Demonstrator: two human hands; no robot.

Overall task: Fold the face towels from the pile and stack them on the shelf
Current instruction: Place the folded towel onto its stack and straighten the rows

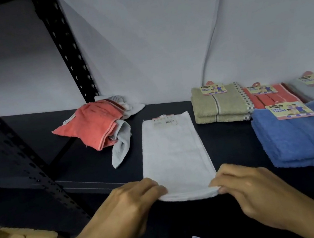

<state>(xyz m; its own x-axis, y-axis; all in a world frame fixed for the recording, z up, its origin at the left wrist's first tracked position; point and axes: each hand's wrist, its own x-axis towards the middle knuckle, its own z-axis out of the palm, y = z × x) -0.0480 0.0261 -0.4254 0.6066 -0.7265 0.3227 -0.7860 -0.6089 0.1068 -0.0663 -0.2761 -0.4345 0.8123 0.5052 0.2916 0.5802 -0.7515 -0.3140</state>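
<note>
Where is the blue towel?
The blue towel lies folded on the shelf at the right, just in front of the green towels.

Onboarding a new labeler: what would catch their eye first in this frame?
The white towel lies lengthwise mid-shelf, its near end pinched by the left hand and right hand. A crumpled coral towel heads the unfolded pile back left. To the right sit folded stacks, an olive one and a blue one nearer the front, each carrying a label.

Bare dark shelf (224,140) lies open on both sides of the white towel (173,152); crumpled pile (97,124) blocks the left, 4 folded stacks (298,134) the right.
</note>
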